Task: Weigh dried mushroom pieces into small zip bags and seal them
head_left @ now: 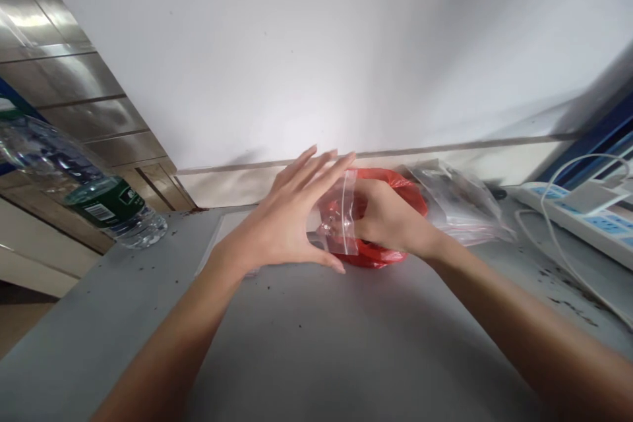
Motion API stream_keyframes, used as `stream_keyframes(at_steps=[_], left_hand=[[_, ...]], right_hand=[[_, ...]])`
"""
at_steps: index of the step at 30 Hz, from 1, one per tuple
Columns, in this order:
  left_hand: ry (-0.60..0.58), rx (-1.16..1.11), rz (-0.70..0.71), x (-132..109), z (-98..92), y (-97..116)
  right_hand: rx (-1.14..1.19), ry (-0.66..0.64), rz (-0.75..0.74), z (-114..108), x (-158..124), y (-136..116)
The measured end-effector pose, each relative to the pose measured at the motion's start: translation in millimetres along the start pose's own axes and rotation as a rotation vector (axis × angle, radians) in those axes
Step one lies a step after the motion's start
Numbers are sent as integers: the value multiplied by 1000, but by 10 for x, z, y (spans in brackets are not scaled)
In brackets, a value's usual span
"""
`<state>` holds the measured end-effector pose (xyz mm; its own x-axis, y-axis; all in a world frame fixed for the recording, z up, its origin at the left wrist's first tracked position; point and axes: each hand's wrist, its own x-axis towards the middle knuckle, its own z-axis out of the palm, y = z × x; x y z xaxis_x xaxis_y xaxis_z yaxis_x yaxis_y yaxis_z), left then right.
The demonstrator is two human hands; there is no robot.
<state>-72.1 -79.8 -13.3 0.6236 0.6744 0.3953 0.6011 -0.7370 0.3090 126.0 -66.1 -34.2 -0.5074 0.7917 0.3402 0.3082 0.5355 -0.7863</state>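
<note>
Head view.
- Small clear zip bag: held just in front of the red bag, above the grey table.
- Right hand: closed on the zip bag's right side, hiding much of the red bag.
- Left hand: fingers spread wide, thumb at the zip bag's lower edge.
- Heap of clear bags: just right of the red bag.
- Power strip, white cable: further right.
- Water bottle: well left, lying tilted.
</note>
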Motion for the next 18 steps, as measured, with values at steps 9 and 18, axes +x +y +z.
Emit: stream_keyframes(at_steps=[9,18], left_hand=[[-35,-47,-191,-16,39,-130],[56,27,-241,30,227,-48]], right_hand=[[5,-7,73,-170,-18,-44],[215,157,201,-60,-4,-23]])
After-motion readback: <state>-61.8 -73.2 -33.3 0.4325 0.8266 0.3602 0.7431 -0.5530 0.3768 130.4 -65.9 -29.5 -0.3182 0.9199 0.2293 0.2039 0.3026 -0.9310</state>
